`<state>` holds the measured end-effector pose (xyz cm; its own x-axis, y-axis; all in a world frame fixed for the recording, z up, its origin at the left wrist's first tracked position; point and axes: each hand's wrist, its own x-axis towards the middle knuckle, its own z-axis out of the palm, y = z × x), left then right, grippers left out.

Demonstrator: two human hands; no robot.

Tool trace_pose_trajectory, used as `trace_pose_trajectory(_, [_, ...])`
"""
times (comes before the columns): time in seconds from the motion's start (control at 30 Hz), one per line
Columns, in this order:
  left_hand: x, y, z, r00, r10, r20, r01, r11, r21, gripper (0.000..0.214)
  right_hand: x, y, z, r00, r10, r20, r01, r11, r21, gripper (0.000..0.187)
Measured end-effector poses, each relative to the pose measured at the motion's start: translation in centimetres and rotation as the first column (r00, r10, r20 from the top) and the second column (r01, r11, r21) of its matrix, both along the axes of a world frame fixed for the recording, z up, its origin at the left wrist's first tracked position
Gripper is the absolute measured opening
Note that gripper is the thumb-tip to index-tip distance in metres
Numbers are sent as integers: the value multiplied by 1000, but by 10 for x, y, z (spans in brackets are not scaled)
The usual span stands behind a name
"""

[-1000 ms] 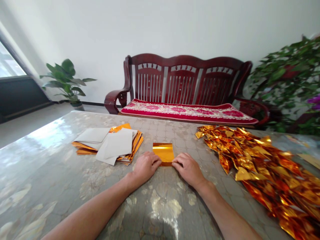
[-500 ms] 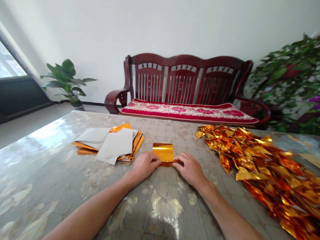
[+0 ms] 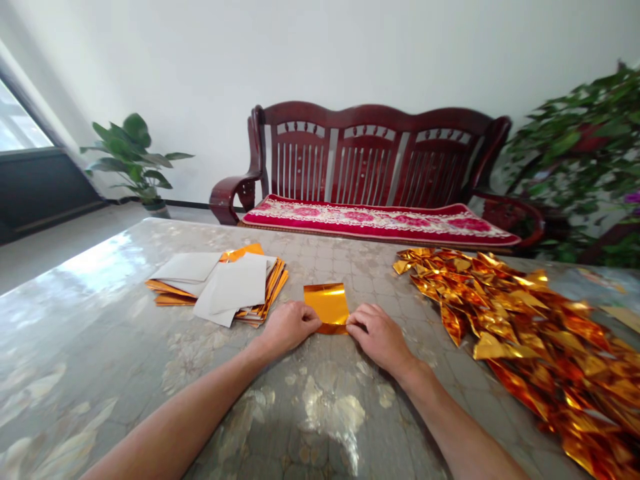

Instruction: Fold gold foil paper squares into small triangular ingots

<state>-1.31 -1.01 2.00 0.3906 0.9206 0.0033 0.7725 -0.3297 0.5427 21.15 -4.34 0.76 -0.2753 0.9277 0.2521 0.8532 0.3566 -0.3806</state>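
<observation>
A small sheet of gold foil paper lies flat on the marbled table in front of me. My left hand pinches its near left corner with curled fingers. My right hand presses the near right edge, fingers bent onto the paper. To the left lies a stack of gold sheets, some turned white side up. A large heap of folded gold foil pieces covers the table to the right.
A dark red wooden bench with a red patterned cushion stands behind the table. A potted plant is by the far left wall, and leafy plants stand at the right.
Both hands stay on the near edge of the gold sheet with only slight finger shifts. The view has tilted a little.
</observation>
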Motion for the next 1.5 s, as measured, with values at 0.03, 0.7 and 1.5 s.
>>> trace_pose_trajectory(0.03, [0,0,0,1000,0,-3,0,1000,-6,28,0,0,0,1000,5,8,-5,1000,3,17])
trace_pose_trajectory(0.7, [-6,3,1,995,37,-88,-35,999,17,28,-2,4,-2,994,24,106,-29,998,47,20])
trace_pose_trajectory(1.5, [-2,2,9,954,100,-282,-76,992,96,27,-9,8,-3,978,-53,201,43,998,52,17])
